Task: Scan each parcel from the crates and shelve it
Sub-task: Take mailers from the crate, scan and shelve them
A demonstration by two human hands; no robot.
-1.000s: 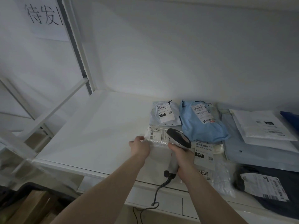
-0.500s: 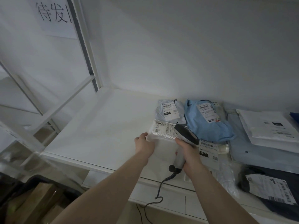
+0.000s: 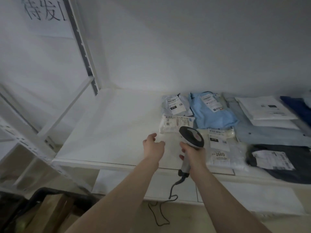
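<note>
A white metal shelving rack (image 3: 80, 52) with slotted uprights carries a broad white flat shelf board (image 3: 107, 128), on whose right half the parcels lie. A white paper sign with handwritten black characters (image 3: 45, 12) hangs at upper left. Farthest right, partly blurred, lie a dark navy bagged parcel with a white label (image 3: 276, 163) at the front edge, a pale blue flat parcel (image 3: 262, 133) behind it, and a stack of white flat mailers (image 3: 264, 110) on top of that. Toward the middle, a sky-blue soft bag with a white label (image 3: 213, 113) lies at the back, touching a small grey bag with a white label (image 3: 175, 105) on its left. In front of the sky-blue bag lies a clear-wrapped white parcel marked 2009 (image 3: 220, 150). The clear-wrapped white parcel labelled 2012 (image 3: 175, 123) lies flat on the board, just in front of the grey bag and left of the 2009 parcel. The left hand (image 3: 154, 147) hovers just in front of this parcel, fingers loosely spread and holding nothing; whether the fingertips touch the wrap cannot be told. The right hand (image 3: 193, 152) grips the handle of a grey-and-white handheld barcode scanner (image 3: 191, 138), whose head points toward the 2012 parcel; its dark coiled cable (image 3: 171, 194) hangs below the shelf edge. A brown cardboard box in a dark crate (image 3: 50, 212) sits at lower left.
</note>
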